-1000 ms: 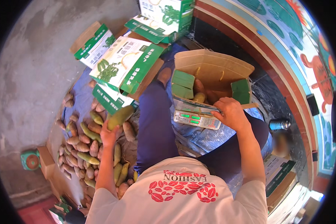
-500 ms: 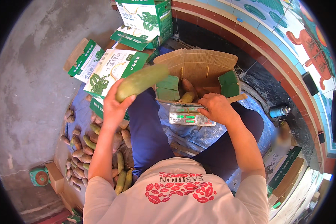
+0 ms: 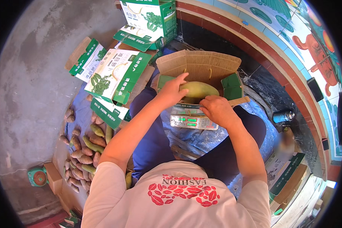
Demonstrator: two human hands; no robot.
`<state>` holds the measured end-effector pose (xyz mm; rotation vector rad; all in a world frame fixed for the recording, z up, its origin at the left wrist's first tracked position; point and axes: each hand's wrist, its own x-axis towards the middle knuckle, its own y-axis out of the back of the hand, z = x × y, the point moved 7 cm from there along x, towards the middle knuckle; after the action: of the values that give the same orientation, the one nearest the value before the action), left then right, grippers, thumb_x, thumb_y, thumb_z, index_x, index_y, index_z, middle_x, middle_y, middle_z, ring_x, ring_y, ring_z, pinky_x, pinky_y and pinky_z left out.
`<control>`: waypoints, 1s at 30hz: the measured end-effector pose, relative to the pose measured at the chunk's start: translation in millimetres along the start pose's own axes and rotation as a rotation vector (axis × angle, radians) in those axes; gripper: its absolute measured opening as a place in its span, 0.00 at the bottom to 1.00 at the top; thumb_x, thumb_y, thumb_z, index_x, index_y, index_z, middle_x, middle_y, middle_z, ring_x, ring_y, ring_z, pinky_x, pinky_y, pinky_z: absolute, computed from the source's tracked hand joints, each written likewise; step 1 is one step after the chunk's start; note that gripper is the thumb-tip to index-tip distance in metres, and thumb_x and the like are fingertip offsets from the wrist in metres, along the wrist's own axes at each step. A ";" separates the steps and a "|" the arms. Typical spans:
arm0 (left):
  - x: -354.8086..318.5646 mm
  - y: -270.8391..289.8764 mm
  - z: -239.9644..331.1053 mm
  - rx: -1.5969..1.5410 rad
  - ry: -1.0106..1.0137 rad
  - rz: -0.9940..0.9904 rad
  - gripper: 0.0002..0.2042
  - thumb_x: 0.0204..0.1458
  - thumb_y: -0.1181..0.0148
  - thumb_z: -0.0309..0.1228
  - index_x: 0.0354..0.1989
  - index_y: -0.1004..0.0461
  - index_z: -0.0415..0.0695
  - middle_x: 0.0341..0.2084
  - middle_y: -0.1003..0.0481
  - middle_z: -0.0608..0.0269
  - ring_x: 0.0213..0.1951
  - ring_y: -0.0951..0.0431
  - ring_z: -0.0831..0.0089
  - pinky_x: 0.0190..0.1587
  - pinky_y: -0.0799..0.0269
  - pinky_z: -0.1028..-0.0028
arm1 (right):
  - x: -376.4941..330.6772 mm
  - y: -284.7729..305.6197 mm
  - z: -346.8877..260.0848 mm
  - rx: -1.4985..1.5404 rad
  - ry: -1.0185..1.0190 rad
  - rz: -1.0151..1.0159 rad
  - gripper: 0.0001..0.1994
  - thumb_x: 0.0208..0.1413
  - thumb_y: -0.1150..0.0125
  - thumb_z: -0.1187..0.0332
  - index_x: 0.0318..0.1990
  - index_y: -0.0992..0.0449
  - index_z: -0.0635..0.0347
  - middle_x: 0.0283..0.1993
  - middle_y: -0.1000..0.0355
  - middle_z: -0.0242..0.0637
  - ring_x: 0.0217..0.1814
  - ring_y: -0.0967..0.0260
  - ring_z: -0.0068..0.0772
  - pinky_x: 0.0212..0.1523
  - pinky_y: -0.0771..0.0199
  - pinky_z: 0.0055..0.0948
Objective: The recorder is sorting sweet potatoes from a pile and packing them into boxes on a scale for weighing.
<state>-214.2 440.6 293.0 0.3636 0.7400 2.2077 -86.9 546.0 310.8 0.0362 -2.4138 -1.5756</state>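
Holding green mango (image 3: 198, 89) w/ left hand (image 3: 172, 91) over box (image 3: 200, 67)

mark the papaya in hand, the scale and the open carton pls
papaya (image 3: 200, 89), head view, middle of its green skin.
scale (image 3: 193, 122), head view, front display panel.
open carton (image 3: 201, 64), head view, inner face of the back flap.

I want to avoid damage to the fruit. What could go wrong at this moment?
1. The left hand holds the long green fruit over the open brown cardboard box; dropped, it may bruise on fruit already inside.
2. The box stands on a small electronic scale set on crumpled plastic sheet, so pressure from the right hand might tip it.
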 end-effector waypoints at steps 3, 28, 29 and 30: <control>-7.4 19.9 7.2 0.020 -0.101 0.133 0.24 0.47 0.39 0.28 0.56 0.34 0.43 0.48 0.28 0.51 0.50 0.27 0.60 0.53 0.34 0.68 | 1.4 0.3 0.9 -0.007 0.028 0.039 0.06 0.49 0.41 0.66 0.28 0.26 0.59 0.27 0.30 0.40 0.35 0.30 0.44 0.37 0.29 0.40; -348.9 36.1 -361.8 0.233 0.944 0.327 0.11 0.47 0.46 0.37 0.34 0.22 0.46 0.33 0.22 0.52 0.38 0.22 0.54 0.43 0.27 0.62 | 18.9 1.5 -7.2 -0.036 -0.031 0.068 0.08 0.46 0.36 0.68 0.30 0.27 0.61 0.27 0.31 0.41 0.32 0.32 0.45 0.35 0.31 0.40; -359.5 29.0 -370.6 0.227 0.956 0.333 0.11 0.47 0.46 0.37 0.34 0.22 0.46 0.33 0.22 0.52 0.38 0.22 0.54 0.43 0.27 0.62 | 19.8 2.6 -7.6 -0.034 -0.035 0.073 0.08 0.46 0.36 0.68 0.30 0.27 0.61 0.27 0.31 0.41 0.32 0.32 0.45 0.35 0.31 0.40; -364.4 14.7 -380.2 0.255 1.015 0.192 0.11 0.46 0.46 0.38 0.32 0.22 0.47 0.34 0.23 0.51 0.39 0.22 0.53 0.44 0.28 0.61 | 18.8 4.2 -6.3 -0.038 -0.049 0.079 0.09 0.46 0.36 0.68 0.31 0.26 0.61 0.27 0.31 0.41 0.32 0.32 0.46 0.34 0.32 0.40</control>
<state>-158.0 11.7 -7.8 -0.6615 1.5647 2.4191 -103.1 539.0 320.8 -0.1048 -2.3901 -1.6044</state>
